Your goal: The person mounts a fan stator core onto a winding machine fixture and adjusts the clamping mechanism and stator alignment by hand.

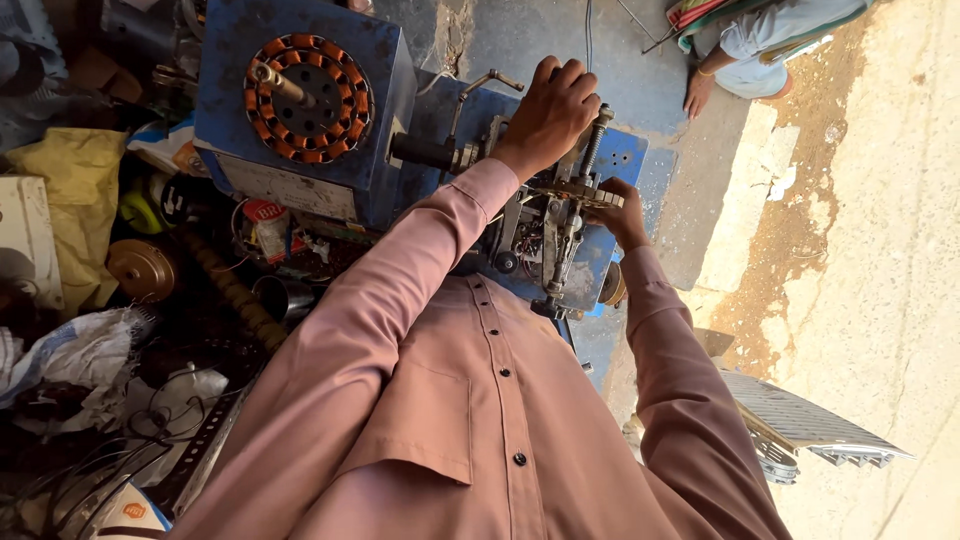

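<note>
A blue winding machine (pixel 300 150) stands in front of me, with a round stator (pixel 308 98) wound in copper-orange coils on its shaft. My left hand (pixel 550 110) rests fist-like on the metal mechanism (pixel 555 235) at the machine's right side, near a threaded rod (pixel 595 140). My right hand (pixel 620 212) grips the small metal part at the mechanism's right edge, its fingers partly hidden. Both arms wear pink sleeves.
Clutter lies at the left: a yellow bag (pixel 75 190), a brass round part (pixel 140 268), wires, crumpled white cloth (pixel 85 350). Another person (pixel 745 50) crouches at the top right, a hand on the concrete. A metal grille (pixel 800 425) lies at the lower right.
</note>
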